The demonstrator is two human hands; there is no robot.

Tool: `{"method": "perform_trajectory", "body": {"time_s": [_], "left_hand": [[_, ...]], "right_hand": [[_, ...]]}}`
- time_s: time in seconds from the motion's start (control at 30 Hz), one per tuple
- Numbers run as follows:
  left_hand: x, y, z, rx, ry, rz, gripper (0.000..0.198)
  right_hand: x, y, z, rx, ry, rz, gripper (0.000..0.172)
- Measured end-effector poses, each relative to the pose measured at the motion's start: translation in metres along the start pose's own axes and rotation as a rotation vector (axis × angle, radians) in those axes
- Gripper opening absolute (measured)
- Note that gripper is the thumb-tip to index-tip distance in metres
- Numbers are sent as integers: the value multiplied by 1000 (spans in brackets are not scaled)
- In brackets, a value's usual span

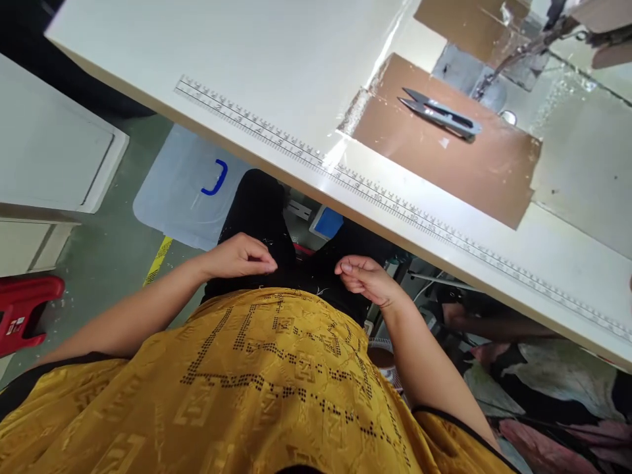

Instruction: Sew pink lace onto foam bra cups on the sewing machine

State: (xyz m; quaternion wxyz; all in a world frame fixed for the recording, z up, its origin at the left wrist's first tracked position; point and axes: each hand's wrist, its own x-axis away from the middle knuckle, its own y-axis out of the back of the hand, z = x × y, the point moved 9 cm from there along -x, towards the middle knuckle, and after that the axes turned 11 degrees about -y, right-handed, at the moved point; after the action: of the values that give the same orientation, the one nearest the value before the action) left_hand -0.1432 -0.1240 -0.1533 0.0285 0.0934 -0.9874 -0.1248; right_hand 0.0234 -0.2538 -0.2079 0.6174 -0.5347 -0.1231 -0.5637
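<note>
Over my lap, in front of my mustard-yellow top [276, 368], my left hand [241, 255] is closed, its thumb laid along curled fingers. Nothing shows between them. Apart from it on the other side, my right hand [363, 276] is also closed, fingers loosely curled in, with nothing seen in the grip. Both hands are below the front edge of the white table [276, 59] and touch nothing on it. Thread snips [439, 115] lie on a brown patch [474, 171] of the tabletop, blades toward the left.
A printed ruler strip [296, 150] runs along the table's front edge. Metal machine parts [518, 56] stand at the upper right. Below are a translucent plastic sheet or lid [182, 191] with a blue mark, a red stool [24, 313] and heaped fabric [553, 382].
</note>
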Motion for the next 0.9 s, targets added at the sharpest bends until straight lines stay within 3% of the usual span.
{"method": "perform_trajectory", "body": {"time_s": [0.13,0.27,0.33,0.4,0.53,0.6,0.73,0.9], "left_hand": [[-5,38,17,-55,142,-279,34],[-15,63,33,-290,155,-352,36],[-21,64,43,-414,153,-285,36],[-26,58,51,-507,147,-175,36],[-36,37,60,-647,117,45,39],[-41,27,61,-724,103,126,40],[-57,7,72,-892,161,317,40],[-81,-6,94,-975,355,453,35]], "right_hand": [[20,-13,-10,332,80,21,33],[11,-35,-19,621,144,-23,25],[7,-33,-11,643,247,-124,24],[8,-15,-2,524,335,-239,27],[23,52,-1,88,366,-453,35],[35,80,-5,-17,373,-520,37],[58,108,-8,172,386,-652,36],[60,102,-20,398,342,-658,31]]}}
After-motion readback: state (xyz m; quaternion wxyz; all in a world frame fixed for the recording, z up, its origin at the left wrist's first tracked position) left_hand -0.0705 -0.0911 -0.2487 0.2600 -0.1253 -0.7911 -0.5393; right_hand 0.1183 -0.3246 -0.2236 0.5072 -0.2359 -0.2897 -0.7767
